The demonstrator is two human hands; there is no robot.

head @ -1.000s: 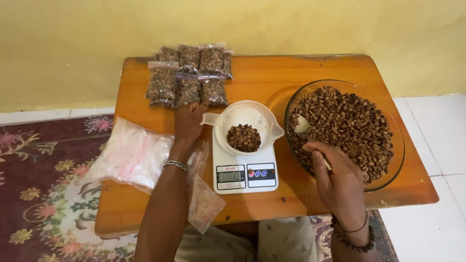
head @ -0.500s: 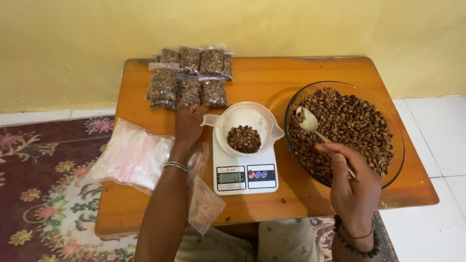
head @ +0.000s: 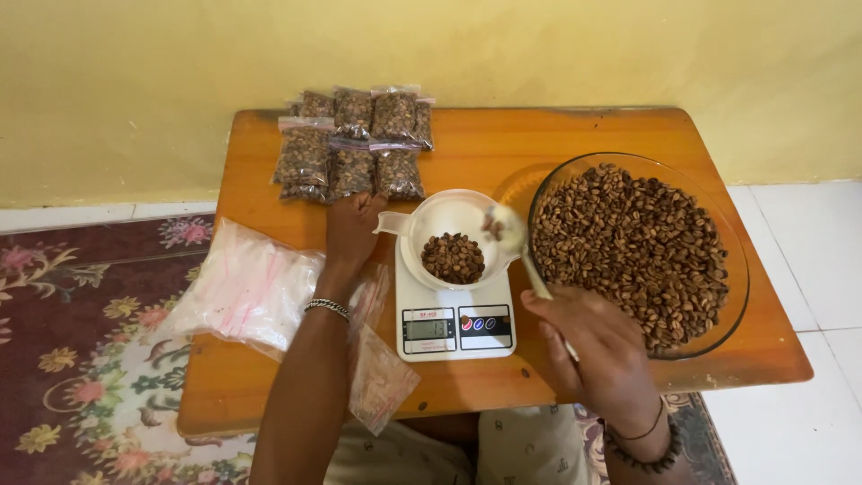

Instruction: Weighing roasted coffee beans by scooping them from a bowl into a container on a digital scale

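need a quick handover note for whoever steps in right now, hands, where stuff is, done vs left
Left hand: flat on the wooden table, beside the white cup's spout, holding nothing.
Right hand: gripping a white spoon with its bowl over the rim of the white cup, a few beans on it.
White cup sits on the digital scale, with a small heap of beans inside.
Glass bowl at right is nearly full of beans.
Done: seven filled bags at the table's back.
Left: empty zip bags stacked at left, one more under the left forearm.
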